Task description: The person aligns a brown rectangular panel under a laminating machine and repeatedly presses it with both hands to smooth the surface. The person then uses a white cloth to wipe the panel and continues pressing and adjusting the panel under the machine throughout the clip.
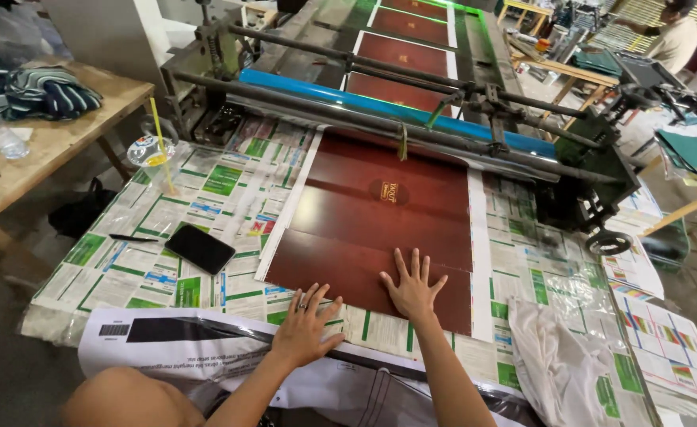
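A large glossy dark red printed sheet [380, 213] with a white border lies on the paper-covered table, coming out from under the machine's rollers. My right hand [412, 286] rests flat on the sheet's near edge, fingers spread. My left hand [305, 326], wearing a ring, lies flat just off the sheet's near left corner on the green and white printed paper [206, 198], fingers apart. Neither hand holds anything.
A roller machine [412, 95] with a blue bar and more red sheets stands behind. A black phone [199, 248] and pen [132, 238] lie left. A plastic cup with a yellow straw [153, 150] stands far left. White cloth [554, 356] lies right. Another person [673, 35] works at the back.
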